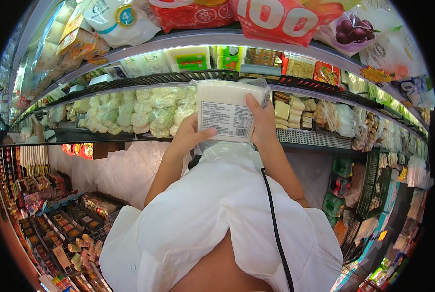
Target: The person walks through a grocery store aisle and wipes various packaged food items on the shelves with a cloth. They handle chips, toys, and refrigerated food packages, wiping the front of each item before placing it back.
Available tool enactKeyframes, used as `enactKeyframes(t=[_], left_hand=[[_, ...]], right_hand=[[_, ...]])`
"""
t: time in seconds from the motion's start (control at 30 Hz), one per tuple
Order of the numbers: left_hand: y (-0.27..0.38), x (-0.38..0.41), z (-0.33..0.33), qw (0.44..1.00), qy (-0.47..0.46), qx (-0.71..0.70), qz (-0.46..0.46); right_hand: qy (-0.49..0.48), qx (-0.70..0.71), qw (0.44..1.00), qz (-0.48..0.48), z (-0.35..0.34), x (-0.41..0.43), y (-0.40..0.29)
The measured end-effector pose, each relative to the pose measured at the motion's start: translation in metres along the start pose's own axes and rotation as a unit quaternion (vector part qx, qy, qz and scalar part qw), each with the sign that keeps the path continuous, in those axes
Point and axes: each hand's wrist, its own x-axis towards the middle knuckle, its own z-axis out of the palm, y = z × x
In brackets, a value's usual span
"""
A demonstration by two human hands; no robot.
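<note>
Between my two hands is a flat, clear plastic package of white food, its printed label facing up toward me. My left hand grips the lower left edge, thumb lying across the label's bottom corner. Along the right edge my right hand holds on, its thumb pressed on the front near the top right. The package is held in front of the refrigerated shelves, with loose clear wrapping at its upper right and below. The fingers behind it are hidden.
Wrapped pale green vegetables fill the lower shelf at left. Blocks of packed tofu-like food lie at right. Above runs a black slatted shelf guard. Green-capped bottles stand on the floor at right; a black cable hangs over my white shirt.
</note>
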Motion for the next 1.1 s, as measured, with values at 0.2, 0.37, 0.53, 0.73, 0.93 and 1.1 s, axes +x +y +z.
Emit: enactKeyframes(t=[0.2,0.37,0.53,0.73,0.93,1.1], left_hand=[[-0.022,-0.006,-0.039,0.985,0.021,-0.168,0.031],[-0.016,-0.008,-0.018,0.919,0.102,0.263,0.274],[-0.025,-0.011,0.004,0.66,0.214,0.572,0.438],[-0.008,0.0,0.028,0.626,0.272,0.669,0.295],[-0.011,0.017,-0.003,0.884,0.234,0.359,0.186],[-0.039,0.014,-0.015,0.959,0.246,-0.115,0.079]], right_hand=[[0.04,0.115,0.982,0.146,-0.018,0.016,0.015],[0.061,0.155,0.961,0.222,-0.027,0.028,0.021],[0.08,0.17,0.948,0.257,-0.026,0.028,0.036],[0.06,0.127,0.969,0.204,-0.018,0.022,0.038],[0.018,0.132,0.976,0.172,0.004,0.002,0.003],[0.076,0.105,0.99,0.051,-0.012,0.013,0.01]])
